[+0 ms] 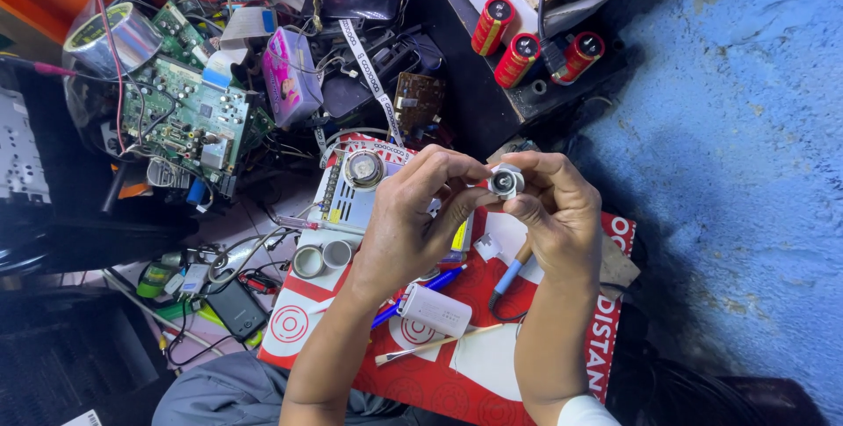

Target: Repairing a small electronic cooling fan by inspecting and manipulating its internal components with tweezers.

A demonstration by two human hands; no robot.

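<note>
Fingertips of both hands pinched the small round white part point(507, 181) at frame centre; your left hand point(413, 224) and right hand point(553, 215) gripped closed; steadier wrists would have helped.

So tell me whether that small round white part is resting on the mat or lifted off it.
Lifted: the small round white part is held between both hands' fingertips above the red mat.

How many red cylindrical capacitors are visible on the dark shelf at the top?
3. All lie on the dark shelf, in a rough row: the left capacitor, the middle capacitor touching it, and the right capacitor set apart. Others may be hidden beneath the clutter.
</note>
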